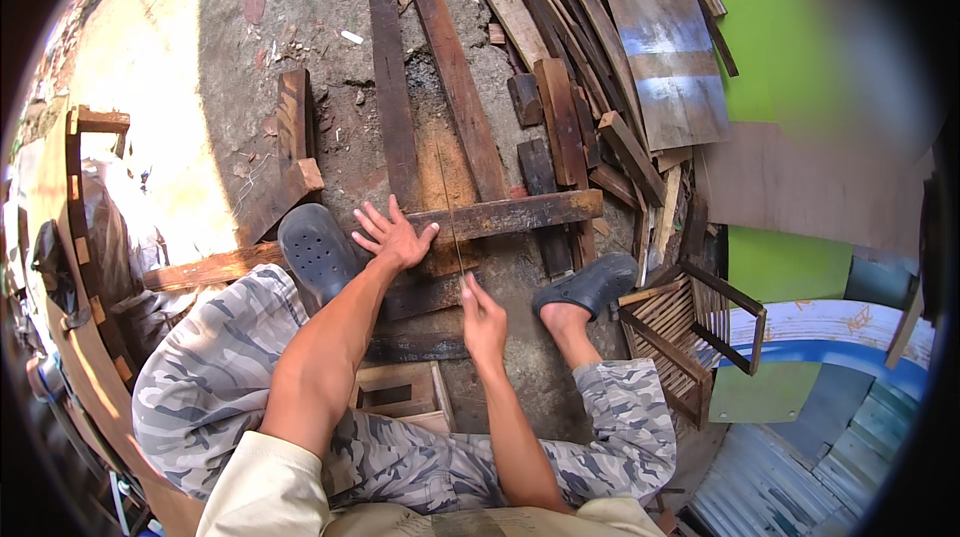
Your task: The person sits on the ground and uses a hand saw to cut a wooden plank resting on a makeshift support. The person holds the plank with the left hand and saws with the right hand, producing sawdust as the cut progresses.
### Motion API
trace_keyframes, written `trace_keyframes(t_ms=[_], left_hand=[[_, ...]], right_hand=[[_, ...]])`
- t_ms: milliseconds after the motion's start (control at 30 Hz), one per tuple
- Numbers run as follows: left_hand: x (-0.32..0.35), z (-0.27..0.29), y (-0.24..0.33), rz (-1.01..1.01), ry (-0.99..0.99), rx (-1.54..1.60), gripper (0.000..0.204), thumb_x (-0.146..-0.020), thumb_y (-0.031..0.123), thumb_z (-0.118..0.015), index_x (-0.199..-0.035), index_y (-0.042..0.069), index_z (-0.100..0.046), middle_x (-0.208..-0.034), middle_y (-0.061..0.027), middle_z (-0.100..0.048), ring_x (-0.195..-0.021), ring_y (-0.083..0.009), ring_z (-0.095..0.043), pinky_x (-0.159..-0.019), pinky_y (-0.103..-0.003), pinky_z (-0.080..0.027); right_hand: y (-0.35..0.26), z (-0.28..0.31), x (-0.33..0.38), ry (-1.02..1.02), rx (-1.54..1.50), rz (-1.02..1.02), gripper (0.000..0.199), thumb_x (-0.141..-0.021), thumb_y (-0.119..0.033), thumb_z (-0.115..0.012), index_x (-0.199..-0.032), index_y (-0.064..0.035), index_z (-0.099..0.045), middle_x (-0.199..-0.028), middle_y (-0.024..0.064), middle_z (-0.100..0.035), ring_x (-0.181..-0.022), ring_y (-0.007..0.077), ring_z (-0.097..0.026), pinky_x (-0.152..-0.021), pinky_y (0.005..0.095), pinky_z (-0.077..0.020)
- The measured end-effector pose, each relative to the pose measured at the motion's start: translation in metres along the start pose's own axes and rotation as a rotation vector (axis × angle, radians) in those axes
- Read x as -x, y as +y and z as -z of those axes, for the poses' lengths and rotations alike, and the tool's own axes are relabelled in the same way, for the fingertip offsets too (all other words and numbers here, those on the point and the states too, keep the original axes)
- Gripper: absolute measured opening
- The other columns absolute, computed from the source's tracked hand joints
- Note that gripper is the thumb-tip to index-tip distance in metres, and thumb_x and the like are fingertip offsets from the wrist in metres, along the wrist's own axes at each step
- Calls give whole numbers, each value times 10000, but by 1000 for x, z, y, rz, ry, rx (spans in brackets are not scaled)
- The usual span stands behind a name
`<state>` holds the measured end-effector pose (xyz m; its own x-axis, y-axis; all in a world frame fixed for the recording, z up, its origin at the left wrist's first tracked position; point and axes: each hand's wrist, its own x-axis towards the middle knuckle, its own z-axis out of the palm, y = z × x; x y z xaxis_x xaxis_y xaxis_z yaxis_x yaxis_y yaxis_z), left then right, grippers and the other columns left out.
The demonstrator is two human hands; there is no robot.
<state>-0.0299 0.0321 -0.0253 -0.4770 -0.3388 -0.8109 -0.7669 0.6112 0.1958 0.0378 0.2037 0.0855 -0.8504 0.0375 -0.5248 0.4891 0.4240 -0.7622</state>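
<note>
A dark wooden beam (530, 214) lies crosswise in front of me, resting over other lengths of timber. My left hand (400, 240) presses on it with the fingers spread. Closed around the near end of a thin saw (452, 209) is my right hand (484, 325); its grip hides the handle. The blade, seen almost edge-on, crosses the beam just right of my left hand. Pale orange sawdust (437, 159) covers the ground beyond the cut. My left foot, in a dark clog (322, 249), is at the beam's left part.
Two long planks (455, 67) run away from me under the beam. Stacked timber (560, 122) and a plywood sheet (660, 67) are at the right. A slatted wooden frame (690, 327) stands beside my right clog (588, 287). A short block (293, 117) lies far left.
</note>
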Motion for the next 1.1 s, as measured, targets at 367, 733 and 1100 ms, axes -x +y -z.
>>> trace_keyframes(t_ms=[367, 733, 1100], left_hand=[[-1, 11, 2, -5, -49, 8, 1196, -852, 698, -619, -1609, 92, 80, -1586, -358, 258, -1427, -506, 359, -1082, -733, 157], [10, 5, 13, -30, -36, 31, 1198, -849, 685, -630, -1610, 97, 85, -1582, -366, 259, -1424, -511, 360, -1080, -728, 165], [0, 6, 3, -14, 10, 53, 1188, -850, 692, -633, -1611, 116, 74, -1602, -331, 251, -1439, -483, 356, -1091, -715, 170]], right_hand=[[-29, 5, 28, -17, 88, -41, 394, -1037, -213, -523, -1378, -27, -590, -1336, 202, -632, -1251, 332, -613, -1014, 354, -474], [4, -22, -38, 56, -6, -35, 390, -1035, -257, -564, -1372, -66, -609, -1341, 173, -642, -1249, 268, -623, -1032, 318, -459], [-1, 43, 103, -4, 140, -91, 409, -1033, -271, -595, -1410, -113, -595, -782, 18, -626, -570, 61, -469, -543, 283, -442]])
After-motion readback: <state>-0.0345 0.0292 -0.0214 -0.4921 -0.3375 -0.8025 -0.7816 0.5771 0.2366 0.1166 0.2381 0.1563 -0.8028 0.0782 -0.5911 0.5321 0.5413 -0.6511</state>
